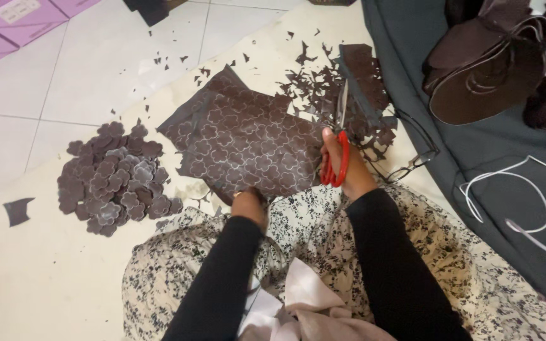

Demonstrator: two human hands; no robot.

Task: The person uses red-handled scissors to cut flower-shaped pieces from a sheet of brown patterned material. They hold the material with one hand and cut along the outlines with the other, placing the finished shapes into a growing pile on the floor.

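Right hand [344,165] gripping red scissors [339,142], left hand [249,203] pinching brown sheet [248,142] — fingers seemingly hidden beneath

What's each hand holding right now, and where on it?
Right hand: scissors, by the red handles. Left hand: brown sheet, at its near edge.

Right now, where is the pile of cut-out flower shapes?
In the head view the pile of flower shapes lies on the floor at the left, beside the brown marked sheet that the left hand holds.

Long black sleeves on both arms, cream garment with dark floral print
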